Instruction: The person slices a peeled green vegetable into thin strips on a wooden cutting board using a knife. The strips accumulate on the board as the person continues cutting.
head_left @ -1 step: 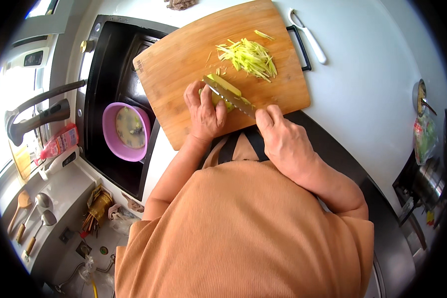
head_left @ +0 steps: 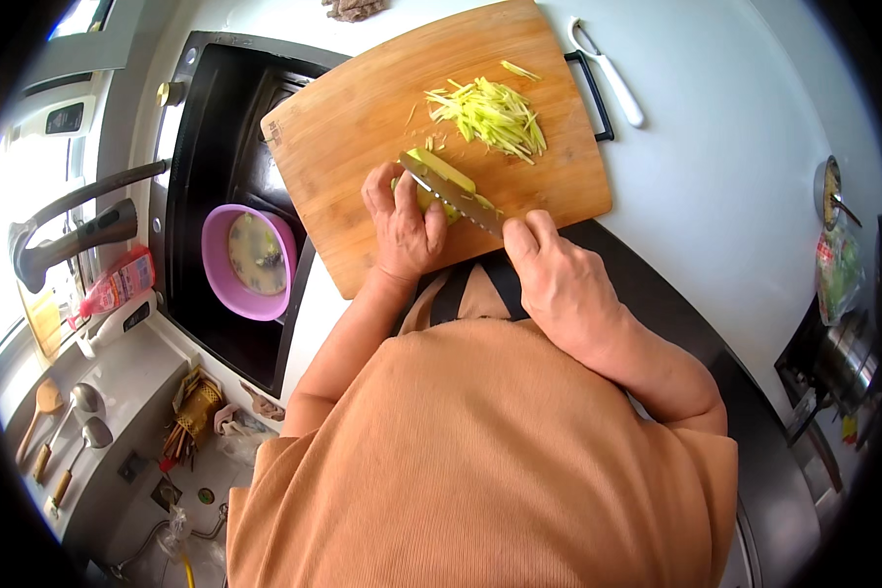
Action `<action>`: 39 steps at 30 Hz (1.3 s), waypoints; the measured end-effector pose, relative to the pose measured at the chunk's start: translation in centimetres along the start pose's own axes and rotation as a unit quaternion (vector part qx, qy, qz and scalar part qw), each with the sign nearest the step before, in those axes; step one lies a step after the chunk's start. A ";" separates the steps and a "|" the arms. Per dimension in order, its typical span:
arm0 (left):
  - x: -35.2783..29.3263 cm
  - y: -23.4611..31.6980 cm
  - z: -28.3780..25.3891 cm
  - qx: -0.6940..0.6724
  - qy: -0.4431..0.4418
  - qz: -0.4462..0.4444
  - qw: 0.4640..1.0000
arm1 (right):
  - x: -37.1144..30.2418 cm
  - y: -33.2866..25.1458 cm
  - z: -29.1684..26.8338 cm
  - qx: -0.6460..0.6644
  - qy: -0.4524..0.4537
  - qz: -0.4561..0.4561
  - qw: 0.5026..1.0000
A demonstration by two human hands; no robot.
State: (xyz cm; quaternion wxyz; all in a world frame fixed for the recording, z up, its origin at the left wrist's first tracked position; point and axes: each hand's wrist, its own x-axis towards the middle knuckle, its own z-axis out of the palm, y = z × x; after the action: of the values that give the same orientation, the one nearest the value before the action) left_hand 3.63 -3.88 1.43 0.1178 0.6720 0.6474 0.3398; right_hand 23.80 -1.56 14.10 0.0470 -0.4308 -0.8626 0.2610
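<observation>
My right hand [head_left: 564, 278] grips a knife [head_left: 458, 196] by its handle, most of which the fingers hide. The blade slants up and left across a pale green vegetable piece [head_left: 443, 167] on the wooden cutting board [head_left: 343, 127]. Curled fingers of my left hand [head_left: 404, 223] hold that piece down, close beside the blade. Part of the vegetable is covered by the blade and the fingers, so its kind cannot be made out. Further up the board lies a loose pile of thin green strips [head_left: 488, 116], with a few small scraps near the knife tip.
Left of the board, a purple basin [head_left: 216, 257] with cloudy water and green bits sits in the black sink [head_left: 191, 176]. A white-handled peeler [head_left: 619, 90] lies right of the board on the white counter [head_left: 715, 147]. A brown cloth [head_left: 355, 8] is at the back.
</observation>
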 end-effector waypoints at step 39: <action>-0.4 -0.8 1.7 -0.061 0.090 0.021 0.994 | 3.6 -1.8 -0.7 -0.052 -0.070 0.035 0.996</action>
State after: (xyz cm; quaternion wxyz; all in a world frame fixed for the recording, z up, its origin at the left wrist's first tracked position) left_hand 4.05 -3.65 -0.43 0.0921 0.6436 0.6194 0.4400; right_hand 20.44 0.60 15.11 -0.0448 -0.4436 -0.8605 0.2464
